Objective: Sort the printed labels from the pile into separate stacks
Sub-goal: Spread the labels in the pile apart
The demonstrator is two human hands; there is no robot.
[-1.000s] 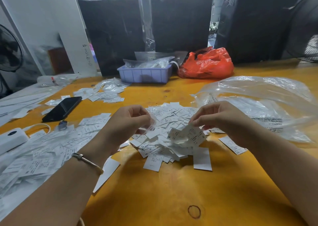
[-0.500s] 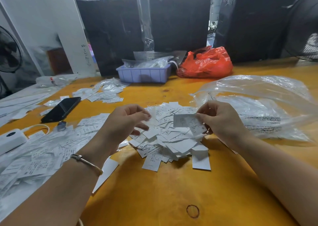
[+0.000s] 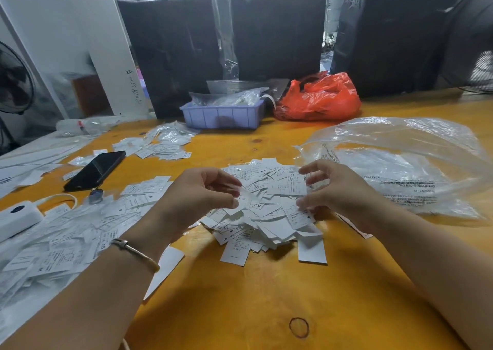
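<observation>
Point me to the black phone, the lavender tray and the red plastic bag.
black phone (image 3: 94, 171), head view, middle of its dark screen.
lavender tray (image 3: 221, 116), head view, its front wall.
red plastic bag (image 3: 318, 99), head view, centre of the crumpled plastic.

Both forearms are running off the bottom edge; the right hand (image 3: 338, 189) is smearing with motion blur, so its grip cannot be told. The left hand (image 3: 197, 195) is hiding part of the label pile (image 3: 264, 213), whose fine print is staying unreadable
</observation>
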